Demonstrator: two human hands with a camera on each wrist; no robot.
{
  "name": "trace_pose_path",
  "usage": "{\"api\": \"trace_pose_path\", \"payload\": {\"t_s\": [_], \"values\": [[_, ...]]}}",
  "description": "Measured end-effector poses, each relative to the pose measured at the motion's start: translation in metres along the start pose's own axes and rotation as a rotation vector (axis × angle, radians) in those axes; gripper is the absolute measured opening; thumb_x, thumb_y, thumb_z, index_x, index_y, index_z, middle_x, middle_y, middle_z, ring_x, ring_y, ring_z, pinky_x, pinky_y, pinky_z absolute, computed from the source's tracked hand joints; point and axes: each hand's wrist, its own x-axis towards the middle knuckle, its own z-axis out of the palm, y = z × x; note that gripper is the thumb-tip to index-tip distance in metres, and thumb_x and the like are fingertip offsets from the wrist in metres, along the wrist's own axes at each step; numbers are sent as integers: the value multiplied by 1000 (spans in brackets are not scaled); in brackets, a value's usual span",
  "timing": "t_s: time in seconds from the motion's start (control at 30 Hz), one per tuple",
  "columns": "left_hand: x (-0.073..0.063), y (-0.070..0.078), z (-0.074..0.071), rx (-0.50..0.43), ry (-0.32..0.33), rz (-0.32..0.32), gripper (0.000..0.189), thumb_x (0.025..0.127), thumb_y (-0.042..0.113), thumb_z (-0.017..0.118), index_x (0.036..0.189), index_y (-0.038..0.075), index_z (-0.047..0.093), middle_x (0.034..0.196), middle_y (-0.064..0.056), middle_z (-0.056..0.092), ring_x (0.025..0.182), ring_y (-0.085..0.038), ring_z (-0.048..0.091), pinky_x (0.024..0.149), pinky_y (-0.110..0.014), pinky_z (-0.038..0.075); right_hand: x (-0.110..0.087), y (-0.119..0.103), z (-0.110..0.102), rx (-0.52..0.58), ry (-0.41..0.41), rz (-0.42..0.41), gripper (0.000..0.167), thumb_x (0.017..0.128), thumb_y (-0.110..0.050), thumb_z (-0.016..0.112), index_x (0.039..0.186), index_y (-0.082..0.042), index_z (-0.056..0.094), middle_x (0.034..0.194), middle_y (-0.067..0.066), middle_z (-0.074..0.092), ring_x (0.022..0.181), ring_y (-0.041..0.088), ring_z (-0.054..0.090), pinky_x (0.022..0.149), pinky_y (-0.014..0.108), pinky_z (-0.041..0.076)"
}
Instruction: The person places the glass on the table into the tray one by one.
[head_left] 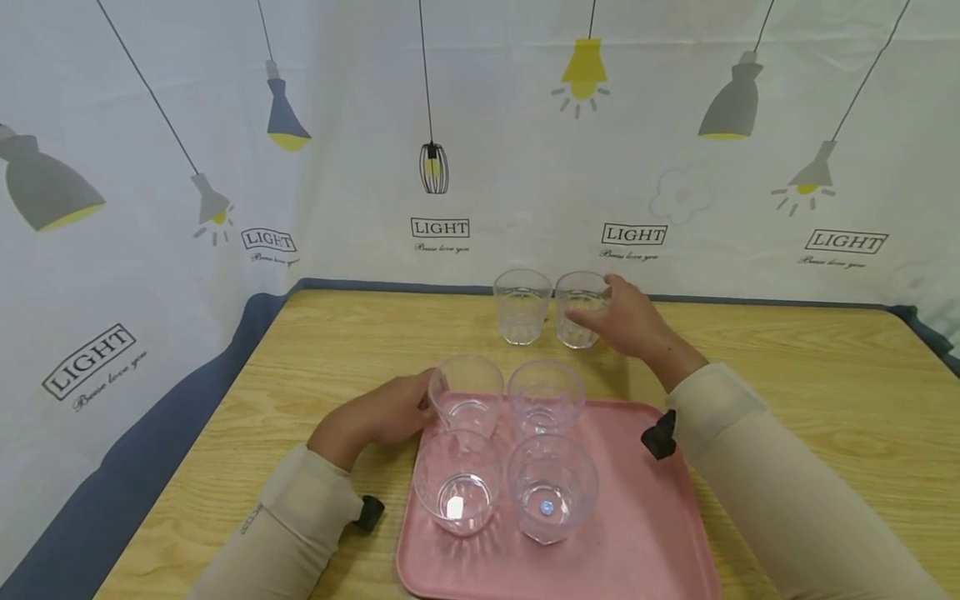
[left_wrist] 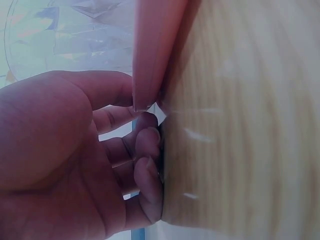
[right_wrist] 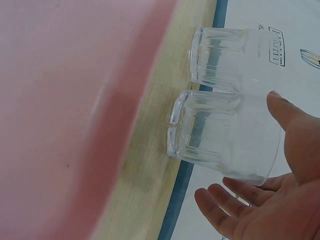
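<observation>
The beige sleeves point(head_left: 795, 492) bear small black attachments point(head_left: 661, 435).

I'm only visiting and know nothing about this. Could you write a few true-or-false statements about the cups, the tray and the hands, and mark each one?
1. Four clear cups stand on the tray. True.
2. The tray is blue. False: it is pink.
3. The right hand is at the right one of the two cups behind the tray. True.
4. The left hand lifts a cup into the air. False: it is at the tray's edge.
5. The two cups behind the tray lie on their sides. False: both stand upright on the table.
6. The cloth behind the table is printed with lamps. True.
</observation>
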Motion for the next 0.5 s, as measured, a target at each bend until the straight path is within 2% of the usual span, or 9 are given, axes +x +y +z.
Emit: {"api": "trace_pose_path", "payload": {"t_s": [0.17, 0.33, 0.5], "values": [[-1, 1, -1, -1, -2, 6, 33, 103, 18, 51, 135, 8, 48, 128, -13, 62, 121, -24, 56, 106, -47, 45, -2, 4, 2, 14, 4, -9, 101, 93, -55, 62, 157, 3, 9, 155, 27, 36, 140, 46, 38, 113, 60, 34], [-1, 2, -1, 10, 0, 14, 22, 104, 18, 51, 124, 9, 51, 123, -13, 63, 118, -24, 57, 104, -47, 46, -4, 7, 4, 44, 5, -7, 101, 94, -54, 62, 158, 1, 6, 156, 27, 34, 139, 46, 40, 113, 60, 34], [-1, 3, -1, 13, -2, 6, 20, 104, 18, 51, 122, 10, 52, 124, -13, 62, 120, -25, 57, 104, -47, 46, -7, 10, 6, 69, 5, 0, 102, 94, -54, 63, 158, 0, 5, 155, 28, 34, 139, 47, 40, 113, 60, 34]]}}
